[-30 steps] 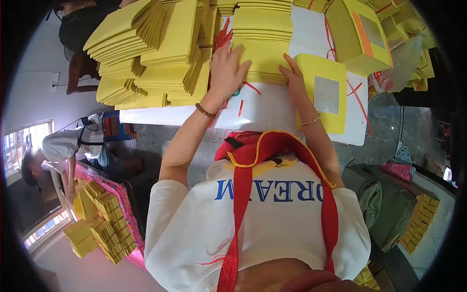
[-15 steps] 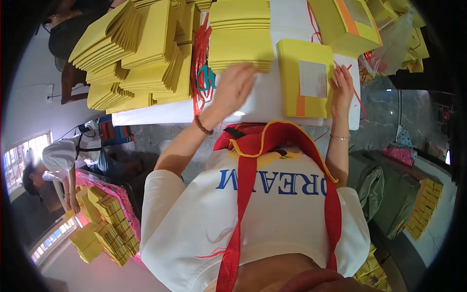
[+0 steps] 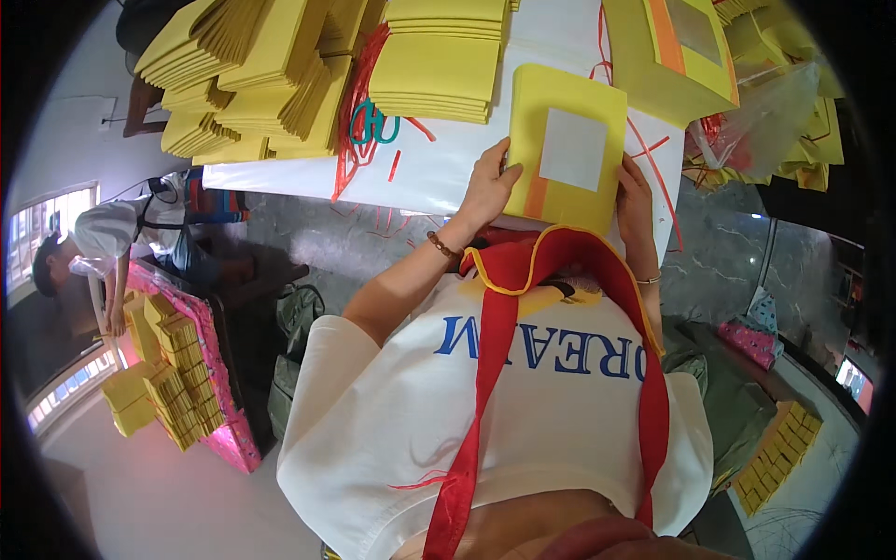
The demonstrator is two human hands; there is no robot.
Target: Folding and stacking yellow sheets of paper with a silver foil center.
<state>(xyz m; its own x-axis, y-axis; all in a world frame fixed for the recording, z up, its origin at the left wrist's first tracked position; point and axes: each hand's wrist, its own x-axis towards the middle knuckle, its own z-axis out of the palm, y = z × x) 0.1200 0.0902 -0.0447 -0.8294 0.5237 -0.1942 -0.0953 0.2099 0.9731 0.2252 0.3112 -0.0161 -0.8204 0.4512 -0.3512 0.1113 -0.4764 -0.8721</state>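
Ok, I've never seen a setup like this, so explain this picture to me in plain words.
There's no machine here: each grip is a person's bare hand. The picture comes from a wide fisheye camera on that person's head, looking down, so straight edges bend.

The left grip has hold of the left edge of a yellow packet with a pale rectangle on it; the right grip is at its right edge. Whether the packet is lifted is hard to tell.

The white table bears folded yellow stacks, red strips and teal loops, apparently scissor handles. Off to the left is another person.
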